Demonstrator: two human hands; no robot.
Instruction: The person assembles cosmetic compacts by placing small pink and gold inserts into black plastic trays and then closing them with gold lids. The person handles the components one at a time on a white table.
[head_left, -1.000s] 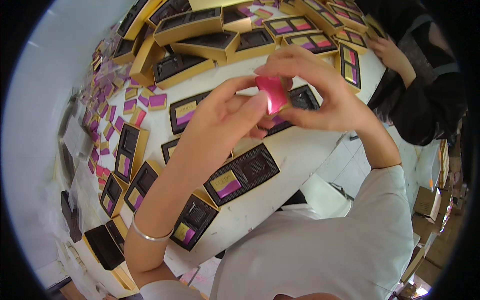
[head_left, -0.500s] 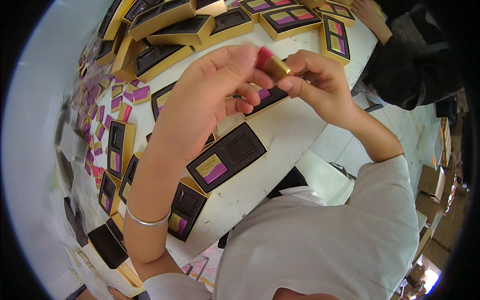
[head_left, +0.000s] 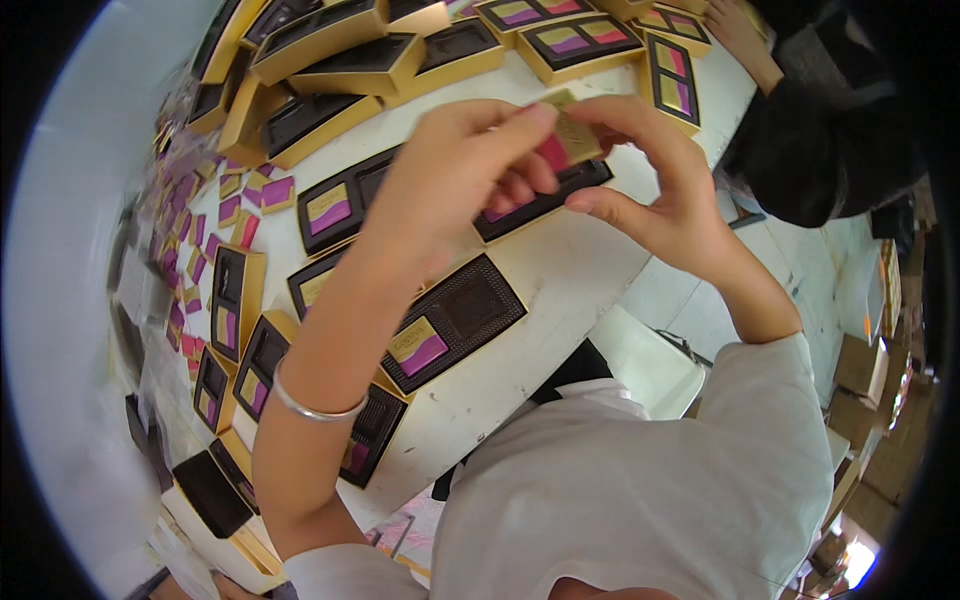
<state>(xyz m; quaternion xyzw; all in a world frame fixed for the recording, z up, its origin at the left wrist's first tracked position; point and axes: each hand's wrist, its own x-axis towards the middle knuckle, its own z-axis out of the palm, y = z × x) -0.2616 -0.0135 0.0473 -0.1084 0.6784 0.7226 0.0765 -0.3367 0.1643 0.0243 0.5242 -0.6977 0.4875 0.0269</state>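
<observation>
Head view: both hands are raised above the white round desk (head_left: 560,290), meeting near the upper middle of the frame. Left hand (head_left: 450,175) and right hand (head_left: 655,200) both pinch one small flat gold-and-pink foil-wrapped packet (head_left: 568,140). Left fingertips close on its left and upper edge, right thumb and forefinger close on its right end. So both hands are closed on the packet, neither free.

Packet's long axis runs roughly from upper left to lower right, tilted, and it sits clear above the desk, not touching it. It lies between the two hands, about equally near each.

Directly below and just beyond the packet: a long dark tray with a pink-purple insert (head_left: 540,200), partly hidden by the fingers. Nearer, a black rectangular box tray with a gold-and-purple card in its left cell (head_left: 452,322), right cell bare. Left forearm crosses over it; a silver bangle (head_left: 312,405) sits on that wrist.

Far right, another person's dark sleeve (head_left: 820,140) reaches the desk edge.
</observation>
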